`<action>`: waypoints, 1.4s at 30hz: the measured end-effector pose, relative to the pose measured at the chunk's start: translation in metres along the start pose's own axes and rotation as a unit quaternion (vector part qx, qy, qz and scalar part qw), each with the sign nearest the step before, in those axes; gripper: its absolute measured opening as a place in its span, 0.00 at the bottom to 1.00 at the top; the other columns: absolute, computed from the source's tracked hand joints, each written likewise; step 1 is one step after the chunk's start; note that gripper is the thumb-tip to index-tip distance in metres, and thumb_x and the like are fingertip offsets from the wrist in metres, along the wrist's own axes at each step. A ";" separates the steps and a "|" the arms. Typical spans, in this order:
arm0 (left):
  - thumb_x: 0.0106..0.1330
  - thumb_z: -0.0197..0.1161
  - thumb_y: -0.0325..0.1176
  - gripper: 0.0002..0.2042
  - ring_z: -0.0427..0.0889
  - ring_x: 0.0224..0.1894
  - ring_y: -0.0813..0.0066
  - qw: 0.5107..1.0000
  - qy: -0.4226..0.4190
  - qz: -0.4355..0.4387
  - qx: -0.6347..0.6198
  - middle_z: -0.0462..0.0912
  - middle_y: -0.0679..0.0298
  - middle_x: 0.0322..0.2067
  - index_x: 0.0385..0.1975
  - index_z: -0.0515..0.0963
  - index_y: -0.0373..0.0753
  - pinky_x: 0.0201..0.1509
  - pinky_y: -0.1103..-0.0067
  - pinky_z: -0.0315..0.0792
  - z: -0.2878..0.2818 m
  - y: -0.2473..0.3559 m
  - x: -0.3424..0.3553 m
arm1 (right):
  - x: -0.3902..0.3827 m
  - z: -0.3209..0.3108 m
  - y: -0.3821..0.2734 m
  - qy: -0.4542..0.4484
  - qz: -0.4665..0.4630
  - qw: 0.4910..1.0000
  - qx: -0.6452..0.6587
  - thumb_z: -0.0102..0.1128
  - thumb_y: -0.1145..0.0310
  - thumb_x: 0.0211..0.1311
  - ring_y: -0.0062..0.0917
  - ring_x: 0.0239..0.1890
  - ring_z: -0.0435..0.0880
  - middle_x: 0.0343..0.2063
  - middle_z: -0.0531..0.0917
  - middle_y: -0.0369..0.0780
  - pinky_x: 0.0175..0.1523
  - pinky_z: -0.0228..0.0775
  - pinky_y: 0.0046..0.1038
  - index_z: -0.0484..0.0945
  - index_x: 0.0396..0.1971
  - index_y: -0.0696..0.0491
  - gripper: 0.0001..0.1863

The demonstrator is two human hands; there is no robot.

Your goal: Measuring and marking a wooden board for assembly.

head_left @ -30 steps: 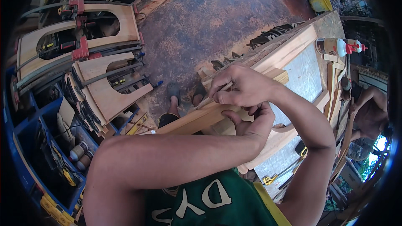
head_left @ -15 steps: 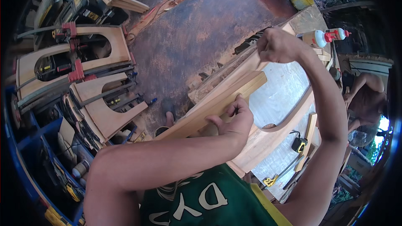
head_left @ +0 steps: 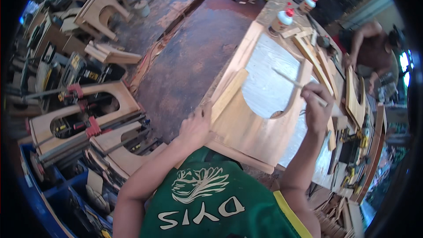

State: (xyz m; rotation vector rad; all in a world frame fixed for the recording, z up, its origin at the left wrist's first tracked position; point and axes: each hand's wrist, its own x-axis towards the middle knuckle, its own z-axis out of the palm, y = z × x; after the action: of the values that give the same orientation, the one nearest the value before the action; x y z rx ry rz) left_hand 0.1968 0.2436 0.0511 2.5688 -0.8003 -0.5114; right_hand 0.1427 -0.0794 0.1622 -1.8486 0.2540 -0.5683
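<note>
A wooden panel (head_left: 255,137) with a large U-shaped cutout lies in front of me on the workbench. Along its left side rests a straight wooden strip (head_left: 229,96). My left hand (head_left: 197,126) is closed at the near end of this strip, over the panel's left edge; some of its fingers are hidden. My right hand (head_left: 317,104) grips a slim pale pencil (head_left: 287,77), held above the panel's right arm. The pencil's far end points left across the cutout, over the light grey sheet (head_left: 269,77) below.
Two glue bottles (head_left: 281,22) with red caps stand at the bench's far end, near loose wood strips (head_left: 308,55). A co-worker (head_left: 374,53) handles another wooden piece (head_left: 354,92) at the right. Clamped frames (head_left: 86,114) and a blue divided bin (head_left: 66,194) are at left.
My right hand has come from the panel's far end to its right side and now shows a pencil. My left hand has moved back toward me along the strip. The view has shifted.
</note>
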 end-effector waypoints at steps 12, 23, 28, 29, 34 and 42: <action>0.67 0.66 0.25 0.23 0.81 0.49 0.72 0.909 0.145 0.027 -0.389 0.82 0.57 0.48 0.60 0.70 0.29 0.56 0.75 0.75 -0.033 -0.055 -0.039 | -0.274 -0.094 -0.042 0.410 -0.022 0.897 -0.167 0.52 0.71 0.72 0.22 0.40 0.77 0.35 0.80 0.39 0.50 0.70 0.26 0.78 0.43 0.60 0.09; 0.65 0.59 0.27 0.27 0.80 0.50 0.68 0.863 -0.006 0.028 -0.505 0.78 0.53 0.52 0.65 0.65 0.30 0.55 0.73 0.76 0.033 0.057 -0.048 | -0.338 -0.117 0.040 0.284 0.255 0.787 -0.485 0.65 0.61 0.61 0.43 0.37 0.85 0.34 0.84 0.47 0.44 0.76 0.40 0.82 0.37 0.57 0.14; 0.58 0.62 0.22 0.42 0.73 0.64 0.58 0.883 -0.034 0.134 -0.448 0.71 0.49 0.61 0.75 0.51 0.32 0.68 0.68 0.68 0.070 0.133 -0.060 | -0.349 -0.173 0.105 0.272 0.303 0.775 -0.483 0.69 0.51 0.57 0.48 0.49 0.83 0.43 0.83 0.50 0.53 0.76 0.46 0.83 0.47 0.53 0.24; 0.56 0.63 0.23 0.43 0.72 0.64 0.58 0.897 -0.030 0.168 -0.407 0.72 0.48 0.60 0.74 0.53 0.31 0.69 0.66 0.66 0.109 0.146 -0.043 | -0.353 -0.195 0.119 0.269 0.301 0.776 -0.485 0.69 0.49 0.58 0.48 0.50 0.83 0.44 0.83 0.51 0.54 0.75 0.45 0.83 0.49 0.55 0.27; 0.56 0.67 0.32 0.44 0.75 0.58 0.41 0.924 0.006 0.141 -0.355 0.71 0.39 0.55 0.75 0.53 0.38 0.63 0.58 0.71 0.199 0.304 -0.037 | -0.363 -0.280 0.167 0.231 0.281 0.802 -0.475 0.72 0.50 0.59 0.47 0.48 0.82 0.42 0.83 0.52 0.55 0.73 0.43 0.82 0.46 0.61 0.28; 0.58 0.70 0.31 0.47 0.69 0.61 0.38 0.962 0.125 0.020 -0.243 0.63 0.40 0.60 0.77 0.49 0.44 0.63 0.56 0.71 0.299 0.385 -0.012 | -0.276 -0.402 0.248 0.170 0.129 0.803 -0.557 0.67 0.62 0.59 0.51 0.55 0.80 0.53 0.79 0.51 0.57 0.73 0.47 0.78 0.53 0.58 0.24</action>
State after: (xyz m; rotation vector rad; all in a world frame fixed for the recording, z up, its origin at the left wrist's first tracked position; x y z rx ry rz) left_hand -0.1213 -0.1193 -0.0189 2.1017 -0.5535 -0.3114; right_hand -0.2703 -0.3768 -0.0376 -2.7417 1.2899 -0.6006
